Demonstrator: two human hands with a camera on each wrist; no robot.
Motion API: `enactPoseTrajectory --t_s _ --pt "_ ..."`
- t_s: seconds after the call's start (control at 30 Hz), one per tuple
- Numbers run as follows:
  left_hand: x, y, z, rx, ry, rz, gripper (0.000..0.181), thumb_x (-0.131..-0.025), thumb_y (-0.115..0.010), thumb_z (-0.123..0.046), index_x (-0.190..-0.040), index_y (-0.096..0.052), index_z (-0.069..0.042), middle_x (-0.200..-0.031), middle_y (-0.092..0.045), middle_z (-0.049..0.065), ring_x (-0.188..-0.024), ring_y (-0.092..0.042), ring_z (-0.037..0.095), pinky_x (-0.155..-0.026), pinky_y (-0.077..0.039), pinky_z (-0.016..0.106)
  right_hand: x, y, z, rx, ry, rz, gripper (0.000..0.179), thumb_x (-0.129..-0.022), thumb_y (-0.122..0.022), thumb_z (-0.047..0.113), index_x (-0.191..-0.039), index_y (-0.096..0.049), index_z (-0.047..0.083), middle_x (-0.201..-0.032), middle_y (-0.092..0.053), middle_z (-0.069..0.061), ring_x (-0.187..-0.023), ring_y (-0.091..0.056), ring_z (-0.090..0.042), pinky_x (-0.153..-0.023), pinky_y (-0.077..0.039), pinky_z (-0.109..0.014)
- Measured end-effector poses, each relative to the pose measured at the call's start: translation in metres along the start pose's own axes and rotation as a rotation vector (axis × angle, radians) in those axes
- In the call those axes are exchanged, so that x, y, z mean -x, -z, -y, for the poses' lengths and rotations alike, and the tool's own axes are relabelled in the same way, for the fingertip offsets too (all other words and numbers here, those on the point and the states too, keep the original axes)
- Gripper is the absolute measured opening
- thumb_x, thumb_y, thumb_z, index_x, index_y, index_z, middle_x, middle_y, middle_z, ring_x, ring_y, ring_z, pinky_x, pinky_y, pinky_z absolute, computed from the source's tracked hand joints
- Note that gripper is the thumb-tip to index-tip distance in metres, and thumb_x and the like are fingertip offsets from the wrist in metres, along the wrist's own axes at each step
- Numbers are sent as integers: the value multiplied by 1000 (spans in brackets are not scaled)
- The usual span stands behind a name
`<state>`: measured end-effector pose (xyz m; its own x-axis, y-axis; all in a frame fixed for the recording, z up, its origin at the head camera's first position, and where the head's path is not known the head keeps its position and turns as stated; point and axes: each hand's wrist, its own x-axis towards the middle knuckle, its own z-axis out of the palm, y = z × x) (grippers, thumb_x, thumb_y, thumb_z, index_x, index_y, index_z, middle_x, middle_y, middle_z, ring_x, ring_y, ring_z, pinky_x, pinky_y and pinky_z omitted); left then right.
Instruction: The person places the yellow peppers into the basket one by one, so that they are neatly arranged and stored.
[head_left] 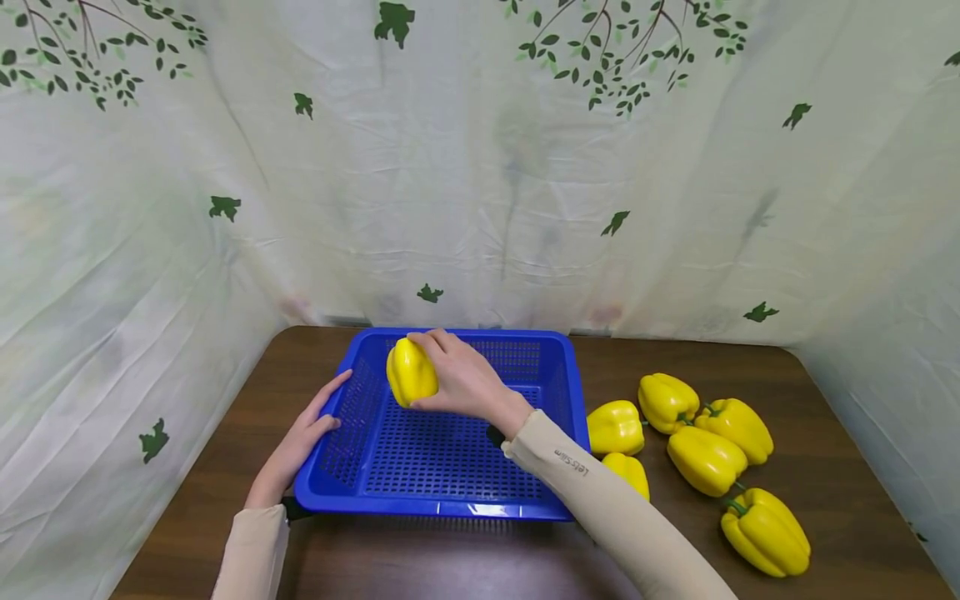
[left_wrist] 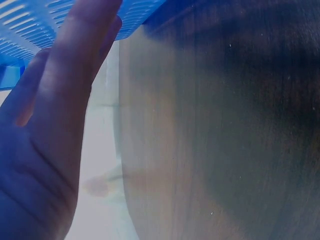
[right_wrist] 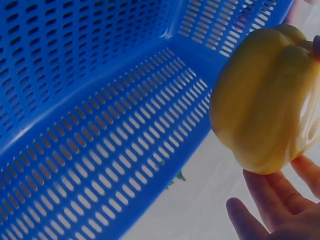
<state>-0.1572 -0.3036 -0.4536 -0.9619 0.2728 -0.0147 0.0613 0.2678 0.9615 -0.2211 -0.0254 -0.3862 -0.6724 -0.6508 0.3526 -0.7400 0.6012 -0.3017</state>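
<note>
In the head view, my right hand (head_left: 468,379) grips a yellow bell pepper (head_left: 408,375) above the left part of a blue perforated basket (head_left: 427,504). The right wrist view has the bell pepper (right_wrist: 260,105) large, fingertips pressed to its surface and the basket's slotted wall (right_wrist: 90,75) beside it. My left hand (head_left: 296,442) lies at the basket's left side, thumb and a finger reaching the rim. Seen from the left wrist, that hand (left_wrist: 57,115) has long, straight fingers against the slotted wall (left_wrist: 30,25). Inside the basket, the visible floor bears no peppers.
Right of the basket, several yellow bell peppers (head_left: 705,458) lie on the brown wooden table (head_left: 840,467). Two of them, one a partly hidden pepper (head_left: 626,473), sit close to the basket and right forearm. A pale leaf-patterned curtain (head_left: 480,167) hangs behind.
</note>
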Motion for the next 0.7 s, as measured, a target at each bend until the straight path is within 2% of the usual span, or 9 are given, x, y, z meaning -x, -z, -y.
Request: enactPoseTrajectory --t_s 0.2,0.43,0.7 --pt "2 1 0 -9 -1 -8 63 -95 -33 -4 -154 -16 -21 -154 -9 22 -125 -29 47 -90 -39 47 -11 -11 4 -3 -14 9 88 -69 -80 45 -140 -42 11 -121 -52 -7 -98 -52 -17 -77 -46 -26" --pt "1 0 -1 -5 9 -5 63 -96 -33 -4 -154 -16 -22 -155 -8 21 -126 -29 49 -92 -39 51 -19 -26 6 45 -26 42 88 -69 -80 47 -140 -43 9 -121 -53 -7 -100 -52 -16 -81 -45 -26" --pt "0 -1 -1 -24 -20 -5 62 -95 -35 -5 -153 -17 -17 -154 -11 23 -125 -30 47 -91 -38 51 -22 -41 2 72 -48 65 90 -68 -79 50 -140 -43 10 -120 -53 -6 -99 -52 -16 -81 -45 -26"
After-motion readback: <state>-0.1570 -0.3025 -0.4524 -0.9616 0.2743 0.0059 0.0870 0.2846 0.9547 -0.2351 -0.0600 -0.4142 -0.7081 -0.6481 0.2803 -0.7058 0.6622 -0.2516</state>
